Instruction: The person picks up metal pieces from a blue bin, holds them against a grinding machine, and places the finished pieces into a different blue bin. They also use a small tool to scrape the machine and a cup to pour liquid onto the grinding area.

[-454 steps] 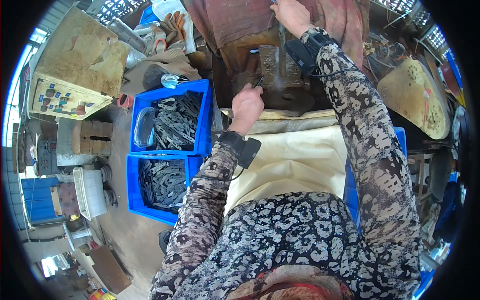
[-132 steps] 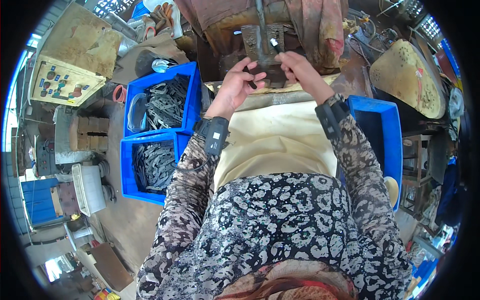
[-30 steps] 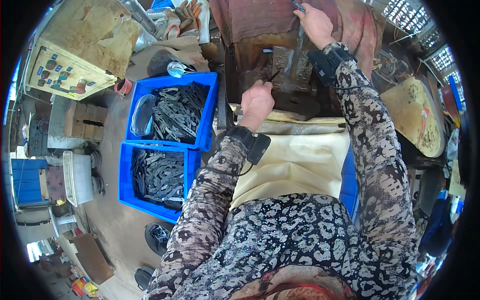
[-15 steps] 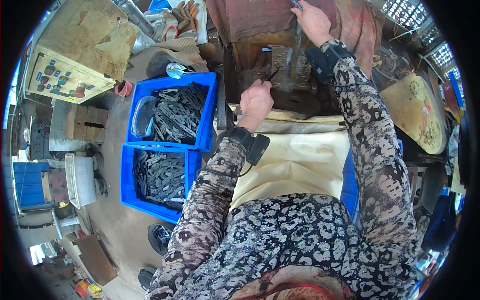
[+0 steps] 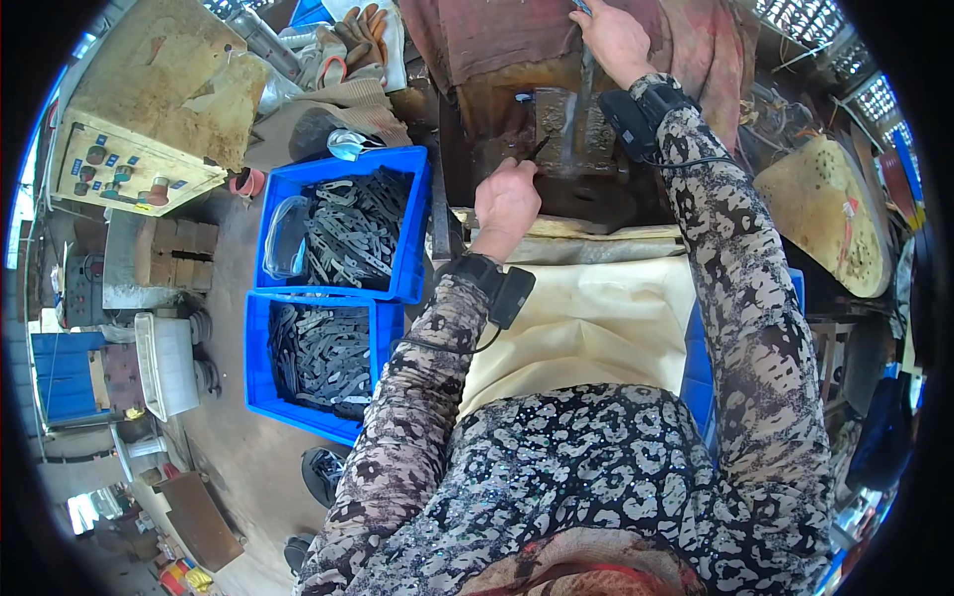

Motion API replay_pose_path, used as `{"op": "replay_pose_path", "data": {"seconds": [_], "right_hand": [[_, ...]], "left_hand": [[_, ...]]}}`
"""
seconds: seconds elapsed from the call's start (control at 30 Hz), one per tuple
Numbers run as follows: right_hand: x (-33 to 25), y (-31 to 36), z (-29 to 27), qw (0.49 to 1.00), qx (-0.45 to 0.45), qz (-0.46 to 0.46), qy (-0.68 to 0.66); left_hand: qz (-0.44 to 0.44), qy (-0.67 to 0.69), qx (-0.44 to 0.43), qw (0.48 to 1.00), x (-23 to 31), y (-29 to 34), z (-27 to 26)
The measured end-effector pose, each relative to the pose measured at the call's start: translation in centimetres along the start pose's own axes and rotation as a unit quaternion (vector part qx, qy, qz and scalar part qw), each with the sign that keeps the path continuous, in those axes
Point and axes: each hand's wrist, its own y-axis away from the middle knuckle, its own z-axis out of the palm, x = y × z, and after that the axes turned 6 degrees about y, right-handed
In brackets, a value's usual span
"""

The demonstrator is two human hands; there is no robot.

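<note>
My left hand [image 5: 508, 204] is closed around a thin dark metal piece [image 5: 540, 148], whose tip sticks out past the fingers toward the wet work area. Farther off and to the right, my right hand [image 5: 614, 42] pinches a small blue thing [image 5: 582, 6] at the picture's upper edge; its kind cannot be made out. Below that hand a stream of water [image 5: 570, 119] runs down over a wet, rough block [image 5: 604, 149]. A dark round disc [image 5: 601, 204] lies in front of the block, partly in shadow. Reddish-brown cloth [image 5: 517, 40] hangs behind.
Two blue crates [image 5: 422, 214] on my left hold many flat grey metal pieces [image 5: 353, 228]; a clear plastic container [image 5: 286, 233] sits in the farther one. A cream sheet [image 5: 576, 318] covers my lap. A control box [image 5: 129, 169] stands far left, a stained board [image 5: 825, 214] right.
Both hands keep their grips and hardly move. The view has shifted slightly, and the right hand stands a little higher and more to the left in the picture.
</note>
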Motion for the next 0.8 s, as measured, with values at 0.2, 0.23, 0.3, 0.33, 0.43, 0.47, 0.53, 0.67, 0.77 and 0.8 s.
{"op": "replay_pose_path", "data": {"seconds": [0.2, 0.23, 0.3, 0.33, 0.43, 0.47, 0.53, 0.67, 0.77, 0.8], "right_hand": [[0.18, -0.06, 0.34, 1.000, 0.014, -0.012, -0.005], [0.13, -0.05, 0.38, 1.000, 0.018, -0.017, -0.008], [0.04, -0.09, 0.31, 1.000, 0.007, -0.006, 0.000], [-0.02, -0.11, 0.31, 1.000, -0.004, 0.004, 0.008], [-0.01, -0.11, 0.17, 1.000, -0.010, 0.008, 0.005], [-0.05, -0.10, 0.24, 1.000, -0.010, 0.008, 0.004], [-0.03, -0.11, 0.33, 1.000, -0.007, 0.007, 0.004], [0.11, -0.19, 0.43, 1.000, 0.000, -0.008, -0.004], [0.08, -0.21, 0.49, 1.000, -0.005, -0.002, 0.008], [0.13, -0.17, 0.53, 1.000, -0.005, -0.002, 0.004]], "left_hand": [[0.000, 0.002, 0.003, 1.000, 0.00, 0.02, 0.09], [0.002, 0.002, 0.013, 1.000, -0.06, 0.01, 0.08], [0.000, 0.004, 0.004, 1.000, -0.06, 0.02, 0.06], [0.003, 0.005, 0.014, 1.000, -0.10, 0.03, 0.07], [0.006, 0.004, 0.013, 1.000, -0.02, 0.06, 0.02], [0.001, 0.004, 0.002, 1.000, -0.07, 0.05, -0.01], [0.005, 0.002, 0.014, 1.000, -0.05, 0.01, -0.04], [0.003, 0.005, 0.003, 1.000, -0.05, 0.05, 0.03], [0.010, 0.002, 0.006, 1.000, -0.20, 0.04, 0.06], [0.009, 0.001, 0.006, 1.000, -0.25, 0.04, 0.08]]}}
